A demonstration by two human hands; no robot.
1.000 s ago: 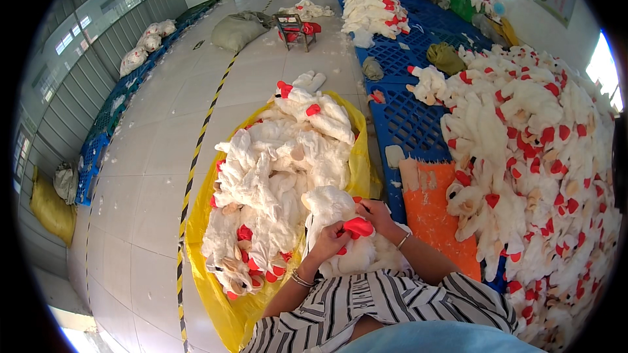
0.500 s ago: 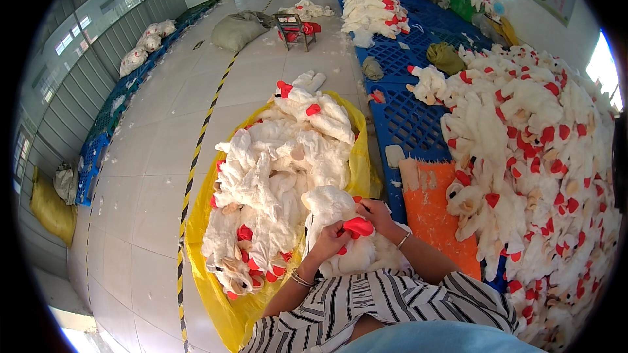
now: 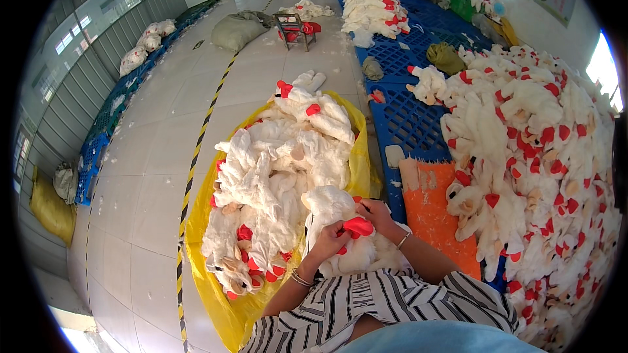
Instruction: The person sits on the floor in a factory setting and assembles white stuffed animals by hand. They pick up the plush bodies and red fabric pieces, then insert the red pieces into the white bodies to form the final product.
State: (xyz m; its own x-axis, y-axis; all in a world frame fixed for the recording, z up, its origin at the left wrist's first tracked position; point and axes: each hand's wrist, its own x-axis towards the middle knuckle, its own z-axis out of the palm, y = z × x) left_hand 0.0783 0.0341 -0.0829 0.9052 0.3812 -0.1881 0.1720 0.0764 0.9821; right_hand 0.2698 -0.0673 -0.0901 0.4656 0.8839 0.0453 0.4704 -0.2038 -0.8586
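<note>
Head view: looked down at a white soft toy (image 3: 340,222) on the lap, just beside the yellow bag (image 3: 216,301) full of white toy skins. Left hand (image 3: 329,242) and right hand (image 3: 376,214) both curled tight, pinching the toy's red piece (image 3: 358,226).

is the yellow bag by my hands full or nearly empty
Full. The yellow bag lies open, heaped above its rim with white plush pieces bearing red parts.
</note>
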